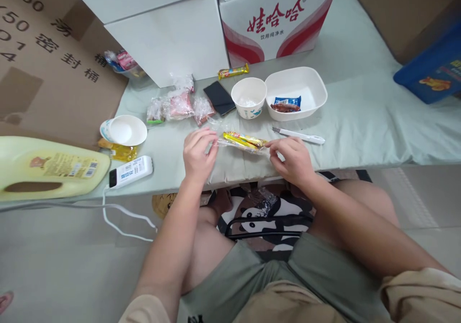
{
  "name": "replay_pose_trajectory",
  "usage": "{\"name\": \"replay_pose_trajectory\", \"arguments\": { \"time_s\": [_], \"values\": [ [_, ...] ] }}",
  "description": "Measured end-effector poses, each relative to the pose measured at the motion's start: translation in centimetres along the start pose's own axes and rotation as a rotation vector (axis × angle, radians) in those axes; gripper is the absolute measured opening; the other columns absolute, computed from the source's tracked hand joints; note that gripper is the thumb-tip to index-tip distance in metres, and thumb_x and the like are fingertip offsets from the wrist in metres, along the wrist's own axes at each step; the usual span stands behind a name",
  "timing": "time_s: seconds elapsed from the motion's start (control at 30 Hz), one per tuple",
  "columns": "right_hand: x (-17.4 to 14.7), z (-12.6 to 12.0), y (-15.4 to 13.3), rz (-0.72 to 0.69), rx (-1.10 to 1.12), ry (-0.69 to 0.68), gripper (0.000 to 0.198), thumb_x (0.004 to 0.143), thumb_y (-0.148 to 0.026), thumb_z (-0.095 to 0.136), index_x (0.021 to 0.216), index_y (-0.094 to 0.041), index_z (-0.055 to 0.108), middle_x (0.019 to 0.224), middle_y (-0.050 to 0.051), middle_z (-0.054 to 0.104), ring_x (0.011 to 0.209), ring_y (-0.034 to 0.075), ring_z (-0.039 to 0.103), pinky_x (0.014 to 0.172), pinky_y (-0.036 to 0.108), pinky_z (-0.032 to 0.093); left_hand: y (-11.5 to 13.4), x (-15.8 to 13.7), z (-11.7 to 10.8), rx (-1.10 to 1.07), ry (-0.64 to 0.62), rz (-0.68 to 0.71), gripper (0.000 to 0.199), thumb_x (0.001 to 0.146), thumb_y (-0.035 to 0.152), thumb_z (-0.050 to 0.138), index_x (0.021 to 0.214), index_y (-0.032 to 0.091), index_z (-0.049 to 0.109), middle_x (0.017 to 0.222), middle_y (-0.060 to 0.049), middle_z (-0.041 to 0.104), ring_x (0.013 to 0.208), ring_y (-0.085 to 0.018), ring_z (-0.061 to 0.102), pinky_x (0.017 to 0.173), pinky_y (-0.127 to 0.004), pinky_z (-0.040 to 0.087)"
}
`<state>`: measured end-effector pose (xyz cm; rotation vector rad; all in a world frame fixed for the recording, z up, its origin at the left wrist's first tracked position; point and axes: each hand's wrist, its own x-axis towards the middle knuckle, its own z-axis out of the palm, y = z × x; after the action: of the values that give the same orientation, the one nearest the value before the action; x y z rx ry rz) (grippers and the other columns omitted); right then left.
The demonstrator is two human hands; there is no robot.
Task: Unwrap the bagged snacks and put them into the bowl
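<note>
Packets (243, 140) in clear film (262, 151) sit between left hand (200, 152) and right hand (290, 157) over the table (353, 143), each grip pinched nearly closed on one end (seemingly to steady it); cutter (302, 136) just beyond the right hand.

Bright yellow with hints of red on the slim packets (242, 141). Pale green across the desk (363, 126). Plain white for the tray (318, 89), white with blue-green print for the paper cup (249, 109), white with red lettering and red bands for the carton (277, 44). Black on the phone (219, 97), creamy yellow on the jug (77, 151), black-and-white pandas on the mat (267, 225).
</note>
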<state>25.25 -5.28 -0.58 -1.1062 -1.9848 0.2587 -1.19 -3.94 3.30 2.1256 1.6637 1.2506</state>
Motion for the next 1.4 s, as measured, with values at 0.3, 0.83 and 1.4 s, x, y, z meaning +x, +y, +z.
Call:
{"name": "replay_pose_trajectory", "arguments": {
  "time_s": [0.3,0.83,1.4],
  "values": [
    [-0.9,-0.8,-0.9,-0.172,0.117,-0.595,0.035,0.098,-0.041,0.040,0.096,-0.023,0.071,0.074,0.001,0.074,0.062,0.016,0.061,0.059,0.030,0.034,-0.9,-2.7,-4.0,-0.181,-0.843,-0.276,0.017,0.076,0.041,0.074,0.077,0.025,0.077,0.071,-0.001,0.073,0.064,-0.018,0.065,0.060,-0.026,0.050],
    [0.7,1.3,-1.5,0.088,-0.232,-0.226,0.032,0.094,-0.024,0.049,0.120,-0.023,0.068,0.105,0.010,0.076,0.081,0.024,0.066,0.064,0.034,0.044,-2.0,-1.4,1.5,-0.394,-0.278,-0.570,0.020,0.077,0.039,0.072,0.076,0.021,0.066,0.084,-0.003,0.067,0.082,-0.019,0.064,0.081,-0.032,0.055],
    [1.5,2.5,-0.5,0.044,-0.198,-0.401,0.066,0.082,-0.016,0.062,0.147,-0.023,0.047,0.143,0.012,0.061,0.138,0.031,0.048,0.112,0.049,0.030,1.1,2.0,4.4,-0.803,-0.189,-0.948,0.017,0.084,0.033,0.066,0.083,0.021,0.054,0.073,-0.004,0.070,0.059,-0.017,0.069,0.043,-0.021,0.043]
  ]
}}
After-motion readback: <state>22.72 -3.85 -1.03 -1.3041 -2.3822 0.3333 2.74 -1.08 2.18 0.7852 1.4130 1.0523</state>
